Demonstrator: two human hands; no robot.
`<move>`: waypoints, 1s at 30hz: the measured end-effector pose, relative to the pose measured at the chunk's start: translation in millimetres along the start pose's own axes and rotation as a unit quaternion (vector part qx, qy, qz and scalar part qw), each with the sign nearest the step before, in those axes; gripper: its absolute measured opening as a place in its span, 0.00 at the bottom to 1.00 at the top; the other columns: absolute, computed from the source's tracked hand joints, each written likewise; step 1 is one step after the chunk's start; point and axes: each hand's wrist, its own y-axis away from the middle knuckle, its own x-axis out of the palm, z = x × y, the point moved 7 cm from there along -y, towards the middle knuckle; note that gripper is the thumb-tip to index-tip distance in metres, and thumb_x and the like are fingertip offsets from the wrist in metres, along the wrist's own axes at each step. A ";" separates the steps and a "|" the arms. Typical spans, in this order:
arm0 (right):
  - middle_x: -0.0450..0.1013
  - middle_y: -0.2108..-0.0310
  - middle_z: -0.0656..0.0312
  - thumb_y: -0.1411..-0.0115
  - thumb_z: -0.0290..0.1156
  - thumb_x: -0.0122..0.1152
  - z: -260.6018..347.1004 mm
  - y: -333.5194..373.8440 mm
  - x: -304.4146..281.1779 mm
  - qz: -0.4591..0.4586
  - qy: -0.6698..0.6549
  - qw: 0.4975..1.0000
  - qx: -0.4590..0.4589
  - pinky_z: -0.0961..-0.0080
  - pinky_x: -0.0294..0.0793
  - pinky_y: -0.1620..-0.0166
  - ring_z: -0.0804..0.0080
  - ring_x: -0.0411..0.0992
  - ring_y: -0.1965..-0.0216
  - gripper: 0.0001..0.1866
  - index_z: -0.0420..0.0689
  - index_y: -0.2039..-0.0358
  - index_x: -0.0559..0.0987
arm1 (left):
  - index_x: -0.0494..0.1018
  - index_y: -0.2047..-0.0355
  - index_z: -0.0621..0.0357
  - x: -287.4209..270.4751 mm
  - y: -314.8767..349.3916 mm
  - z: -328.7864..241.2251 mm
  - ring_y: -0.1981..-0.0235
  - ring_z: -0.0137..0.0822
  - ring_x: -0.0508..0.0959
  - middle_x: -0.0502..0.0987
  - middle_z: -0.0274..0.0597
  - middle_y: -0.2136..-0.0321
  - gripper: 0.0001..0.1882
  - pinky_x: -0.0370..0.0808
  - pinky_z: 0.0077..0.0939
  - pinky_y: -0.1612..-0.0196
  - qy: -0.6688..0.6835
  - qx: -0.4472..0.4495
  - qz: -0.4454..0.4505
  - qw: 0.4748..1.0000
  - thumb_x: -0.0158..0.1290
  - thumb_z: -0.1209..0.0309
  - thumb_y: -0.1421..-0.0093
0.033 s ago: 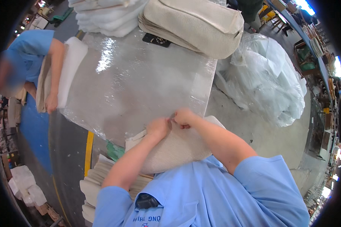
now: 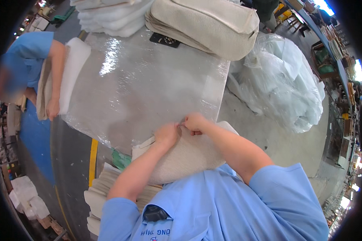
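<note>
Across a broad table (image 2: 149,88) lies glossy clear film, with a stack of white padding (image 2: 112,18) and a pile of beige covers (image 2: 205,28) along its far side and a flat black piece (image 2: 164,40) just beside the pile. To the right, a large clear bag (image 2: 285,80) of white material rests on the grey floor (image 2: 285,148); at left, a co-worker (image 2: 30,52) in blue handles a beige piece beside a white pad (image 2: 74,72). One beige cushion cover (image 2: 193,154) sits at the table's near edge, against the person's light blue shirt (image 2: 229,201). At its far edge the left hand (image 2: 167,134) and right hand (image 2: 194,123) nearly meet, fingers curled and pinched closed on it; the exact bit between the fingertips is too small to tell.
</note>
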 end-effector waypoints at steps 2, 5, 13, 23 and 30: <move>0.79 0.76 0.56 0.32 0.41 0.63 1.0 7.1 -8.6 -0.006 -0.031 0.999 -0.010 0.63 0.76 0.76 0.67 0.75 0.80 0.15 0.43 0.54 0.81 | 0.80 0.56 0.60 -10.6 -2.8 -1.3 0.55 0.61 0.81 0.83 0.55 0.57 0.24 0.77 0.54 0.52 -0.002 -0.004 -0.032 0.999 0.41 0.54 0.22; 0.79 0.76 0.57 0.31 0.42 0.61 5.2 15.0 -17.5 -0.015 -0.009 0.999 -0.028 0.63 0.76 0.76 0.67 0.75 0.80 0.15 0.44 0.53 0.81 | 0.79 0.55 0.60 -19.4 -9.8 -0.4 0.55 0.58 0.82 0.83 0.53 0.57 0.24 0.76 0.52 0.53 0.002 0.011 -0.037 0.999 0.41 0.53 0.22; 0.83 0.65 0.47 0.28 0.43 0.55 20.0 1.1 -19.5 -0.173 0.080 0.965 -0.178 0.52 0.81 0.58 0.46 0.82 0.62 0.18 0.43 0.54 0.84 | 0.78 0.58 0.61 -25.4 -15.6 24.1 0.58 0.58 0.82 0.83 0.58 0.64 0.28 0.76 0.52 0.56 0.044 -0.026 0.136 0.989 0.41 0.47 0.23; 0.82 0.65 0.45 0.27 0.42 0.55 11.0 -2.5 -7.2 -0.250 -0.005 0.954 -0.164 0.48 0.78 0.55 0.42 0.81 0.59 0.16 0.41 0.59 0.81 | 0.78 0.65 0.57 -16.4 -20.1 26.7 0.68 0.63 0.82 0.82 0.58 0.72 0.26 0.77 0.56 0.64 -0.003 0.011 -0.084 0.996 0.41 0.50 0.23; 0.82 0.64 0.45 0.30 0.42 0.59 20.8 9.3 -19.9 -0.218 0.052 0.945 -0.240 0.50 0.78 0.54 0.43 0.80 0.58 0.15 0.41 0.60 0.82 | 0.77 0.66 0.58 -27.9 -11.6 18.8 0.67 0.62 0.83 0.83 0.55 0.72 0.27 0.76 0.57 0.63 -0.047 0.026 -0.133 0.990 0.42 0.49 0.23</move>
